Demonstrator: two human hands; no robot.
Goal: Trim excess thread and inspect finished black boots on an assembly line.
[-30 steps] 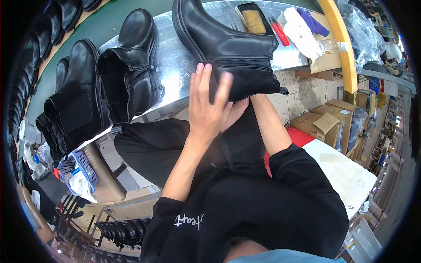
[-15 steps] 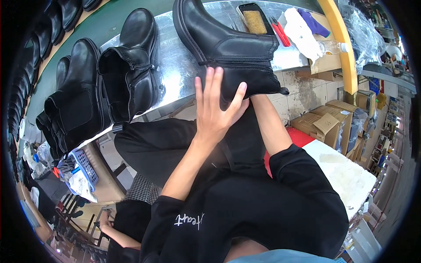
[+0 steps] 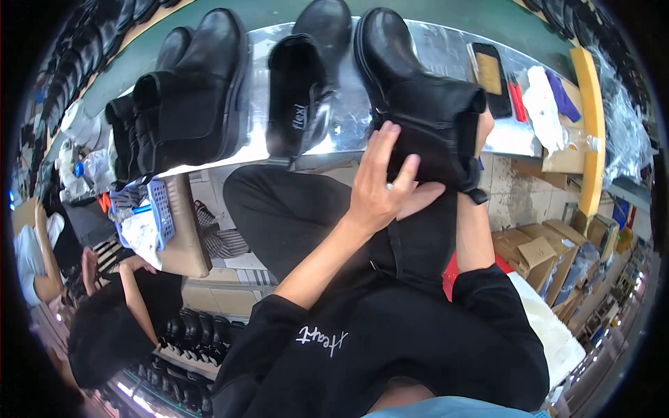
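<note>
Boot (image 3: 418, 97) turned, apparently between 2 hands (image 3: 380, 191)

The person's left hand (image 3: 380, 188) rests, fingers extended, against a black leather ankle boot (image 3: 421, 104) at a shiny metal desk (image 3: 517, 141); the right hand (image 3: 484, 129) is partly hidden behind its shaft. Nearby lies a slim red-handled tool (image 3: 516, 102).
</note>
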